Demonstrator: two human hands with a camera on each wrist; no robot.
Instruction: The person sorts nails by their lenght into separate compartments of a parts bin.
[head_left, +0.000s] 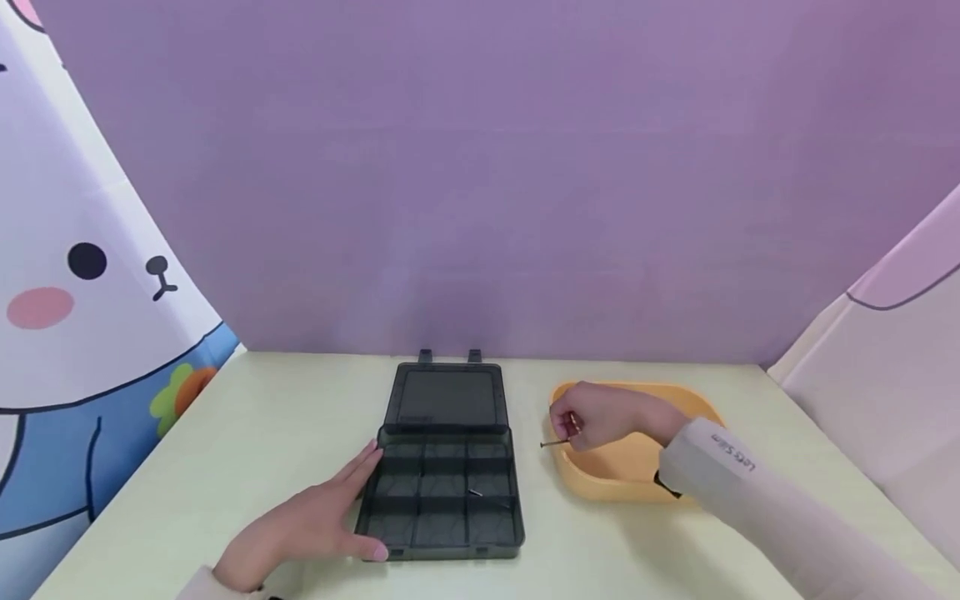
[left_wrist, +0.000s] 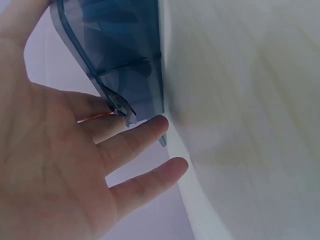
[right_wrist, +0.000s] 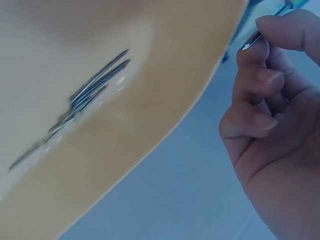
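A dark translucent compartment box (head_left: 445, 505) lies on the table with its lid (head_left: 447, 398) folded back. My left hand (head_left: 307, 521) rests at its left side, fingers spread along the wall and thumb at the front left corner. In the head view, a small metal nail (head_left: 476, 492) shows in the box's middle row, right column. My right hand (head_left: 596, 415), over the left rim of the yellow bin (head_left: 592, 487), pinches a nail (head_left: 553, 443) between thumb and index finger. Its other fingers are curled in the right wrist view. Several nails (right_wrist: 92, 85) lie inside the bin.
The pale table (head_left: 300, 417) meets a purple backdrop (head_left: 487, 208) behind the box and bin. A cartoon-printed sheet (head_left: 90, 350) stands along the left side. A strip of table separates the box from the bin.
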